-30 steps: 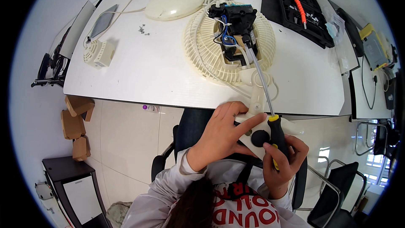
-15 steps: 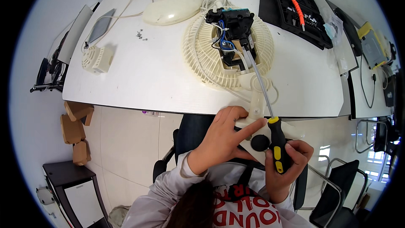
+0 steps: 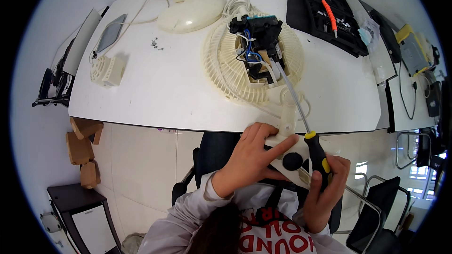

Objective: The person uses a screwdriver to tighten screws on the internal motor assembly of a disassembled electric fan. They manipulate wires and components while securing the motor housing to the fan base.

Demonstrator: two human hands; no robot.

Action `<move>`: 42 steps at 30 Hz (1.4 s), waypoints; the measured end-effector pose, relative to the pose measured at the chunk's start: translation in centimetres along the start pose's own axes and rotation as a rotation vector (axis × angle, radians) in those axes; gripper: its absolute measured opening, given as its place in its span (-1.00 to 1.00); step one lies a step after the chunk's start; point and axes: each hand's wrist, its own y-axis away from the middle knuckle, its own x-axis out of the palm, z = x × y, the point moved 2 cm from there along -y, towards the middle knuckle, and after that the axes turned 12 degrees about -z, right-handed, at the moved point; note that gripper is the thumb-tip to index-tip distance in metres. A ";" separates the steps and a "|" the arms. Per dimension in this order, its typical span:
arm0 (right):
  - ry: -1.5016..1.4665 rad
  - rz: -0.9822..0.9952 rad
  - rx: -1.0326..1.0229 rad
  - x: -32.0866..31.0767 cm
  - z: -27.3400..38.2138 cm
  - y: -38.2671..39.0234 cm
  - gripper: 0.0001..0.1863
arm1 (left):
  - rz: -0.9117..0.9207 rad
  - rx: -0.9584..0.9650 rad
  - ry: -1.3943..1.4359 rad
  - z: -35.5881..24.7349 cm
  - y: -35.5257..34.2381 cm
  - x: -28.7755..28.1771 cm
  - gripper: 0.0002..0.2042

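My left hand (image 3: 247,157) grips the cream fan base (image 3: 294,174), which has a round black pad and hangs over the table's front edge. My right hand (image 3: 329,188) is wrapped round a long black-and-yellow screwdriver (image 3: 318,150). Its shaft reaches up into the black motor housing (image 3: 259,33), where blue, black and white wires show; the tip is hard to make out. The housing sits on a cream round fan grille (image 3: 221,66), with coiled white cord behind it.
A white table (image 3: 141,103) holds a cream oval cover (image 3: 190,11), several small screws (image 3: 155,44), a cream plastic part (image 3: 106,73), a grey slab (image 3: 110,33) and an open tool case (image 3: 320,37). Black chairs (image 3: 376,207) and cardboard boxes (image 3: 77,148) stand below.
My right hand and the screwdriver's handle have moved a little right and toward me, and the handle has turned. The whole scene sits slightly lower in the picture.
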 end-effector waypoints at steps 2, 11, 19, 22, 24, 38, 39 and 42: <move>-0.034 -0.005 0.010 0.2 0.2 0.1 -0.50 | 0.011 -0.005 -0.004 0.0 0.1 0.2 -0.17; 0.096 -0.056 0.008 -0.7 0.6 -1.1 -0.52 | -0.009 -0.016 -0.005 -0.2 0.0 0.4 -0.16; -0.216 0.083 0.467 -1.7 0.6 -2.3 -0.49 | -0.010 0.000 0.016 0.1 0.1 0.5 -0.19; -0.411 0.114 0.628 -1.4 0.2 -2.6 -0.43 | -0.018 0.001 -0.001 0.1 0.2 0.5 -0.20; -0.464 0.113 0.624 -1.3 0.1 -2.7 -0.44 | -0.025 0.005 -0.009 0.1 0.3 0.7 -0.21; 0.117 -0.074 -0.074 -0.5 1.6 -1.2 -0.54 | -0.053 -0.006 0.072 0.5 0.2 0.6 -0.23; 0.153 -0.088 -0.126 -0.5 1.7 -0.9 -0.52 | -0.050 -0.003 0.075 0.4 0.1 0.7 -0.22; 0.243 -0.175 -0.170 -0.5 1.9 -0.8 -0.56 | -0.029 -0.004 0.058 0.5 0.2 0.5 -0.21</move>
